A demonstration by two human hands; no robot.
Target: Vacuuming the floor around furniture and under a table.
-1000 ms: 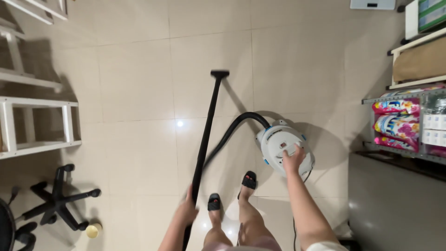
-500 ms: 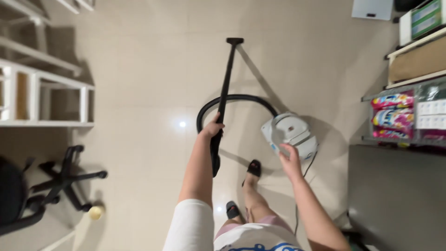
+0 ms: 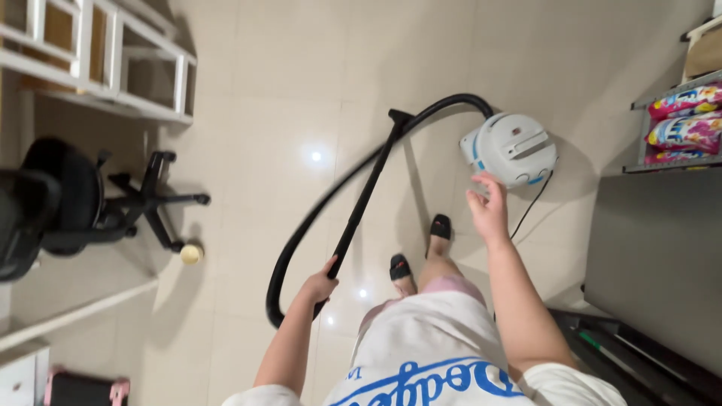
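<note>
The black tube [image 3: 361, 207], pointing far, is held tight by the left hand [image 3: 320, 286], while the vacuum [image 3: 511, 149] sits just beyond the open right hand [image 3: 489, 210].

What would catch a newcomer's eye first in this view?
The white round vacuum on the tiled floor at upper right, with its black hose looping across the middle. The left hand grips the black wand, while the right hand hangs open just short of the vacuum. A black office chair stands at left.
</note>
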